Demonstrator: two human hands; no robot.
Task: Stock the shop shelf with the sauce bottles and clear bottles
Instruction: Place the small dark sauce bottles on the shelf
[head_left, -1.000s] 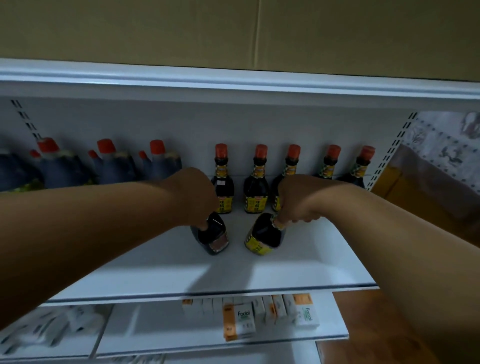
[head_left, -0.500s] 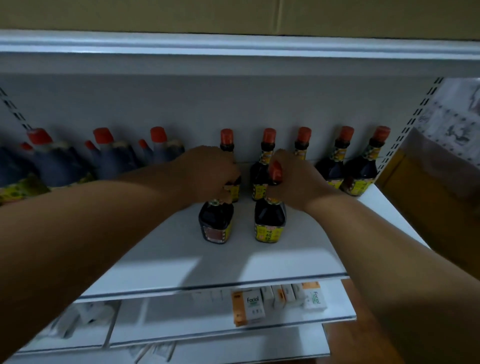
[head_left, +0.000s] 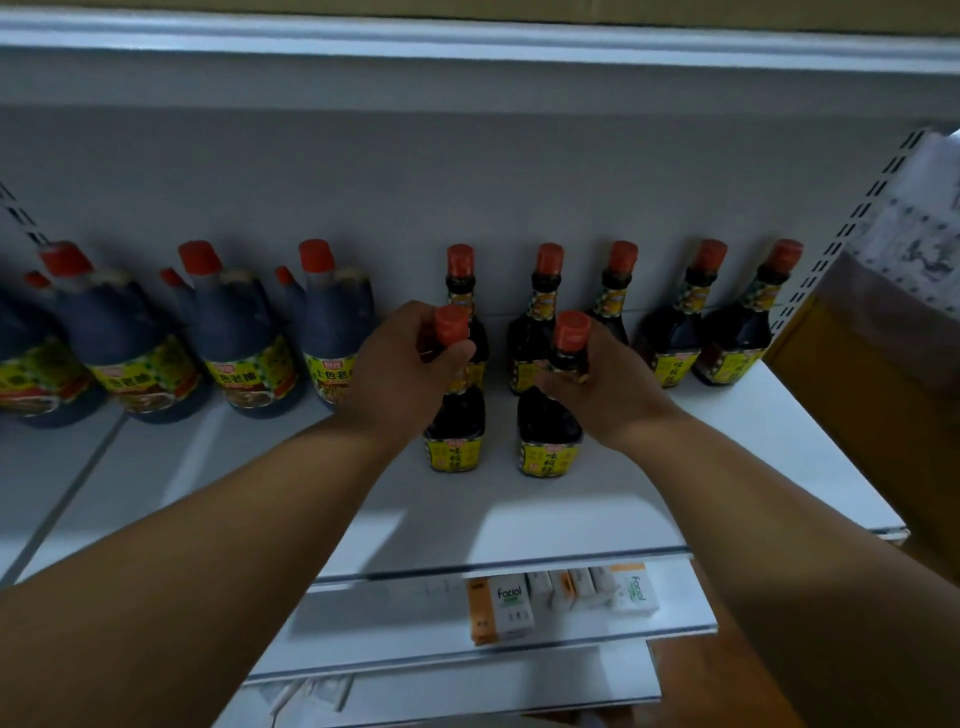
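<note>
Two small dark sauce bottles with red caps and yellow labels stand upright side by side on the white shelf (head_left: 727, 467), in front of a back row of several like bottles (head_left: 675, 332). My left hand (head_left: 400, 374) grips the neck of the left front bottle (head_left: 456, 431). The neck of the right front bottle (head_left: 548, 441) is held by my right hand (head_left: 608, 384). Both bottles' bases rest on the shelf board.
Large dark jugs with red caps (head_left: 239, 343) fill the shelf's left part. The shelf above (head_left: 467, 47) overhangs. A lower shelf holds white and orange facial tissue packs (head_left: 504, 608). A perforated upright (head_left: 852, 218) and brown boxes bound the right side.
Both bottles were tilted in the air a second ago; they were then stood upright on the shelf. Now my hands have slid up to the necks and both caps show.
</note>
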